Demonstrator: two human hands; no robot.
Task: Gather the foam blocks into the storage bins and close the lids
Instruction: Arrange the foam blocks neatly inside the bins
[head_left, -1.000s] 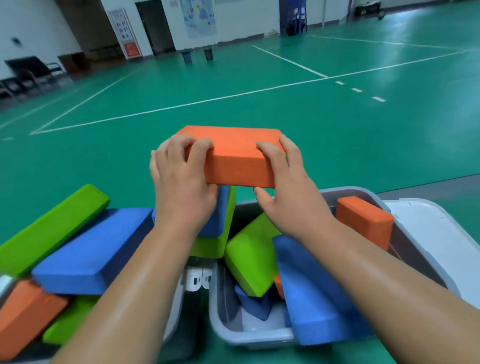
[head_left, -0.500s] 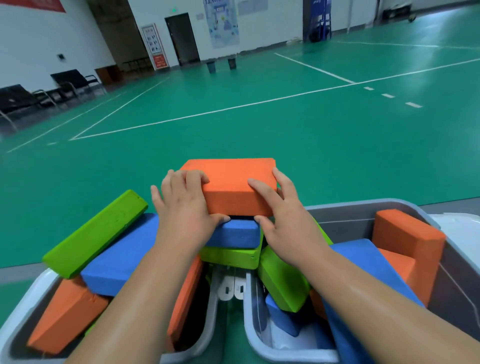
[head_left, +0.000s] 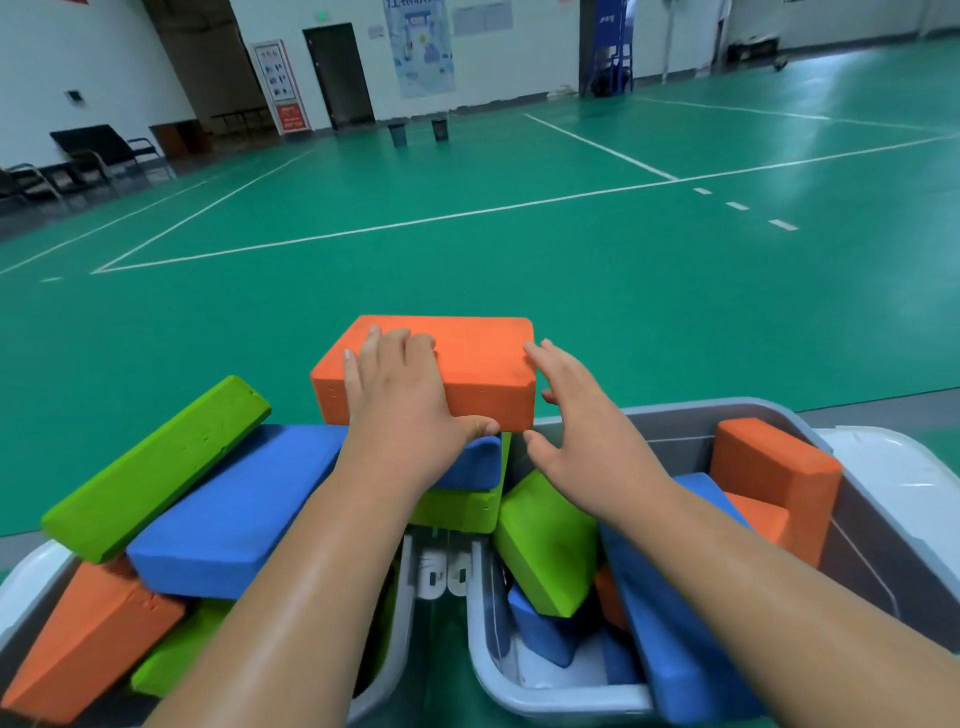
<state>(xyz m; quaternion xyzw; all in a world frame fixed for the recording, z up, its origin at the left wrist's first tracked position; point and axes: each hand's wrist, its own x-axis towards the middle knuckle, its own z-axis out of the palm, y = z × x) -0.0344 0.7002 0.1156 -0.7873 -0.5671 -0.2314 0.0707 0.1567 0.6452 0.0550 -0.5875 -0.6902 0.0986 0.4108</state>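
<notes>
Orange block (head_left: 483, 364) flat atop blue block (head_left: 470, 460), likely levelling overfull pile; left hand (head_left: 405, 410) grasps it, thumb underneath; right hand (head_left: 587, 441) loose, fingers spread alongside.

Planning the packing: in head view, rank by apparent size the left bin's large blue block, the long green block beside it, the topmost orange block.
1. large blue block
2. long green block
3. topmost orange block; farthest, so true sizes may match.

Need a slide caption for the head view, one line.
Left hand grips an orange block atop a blue block; right hand open beside it.
</notes>
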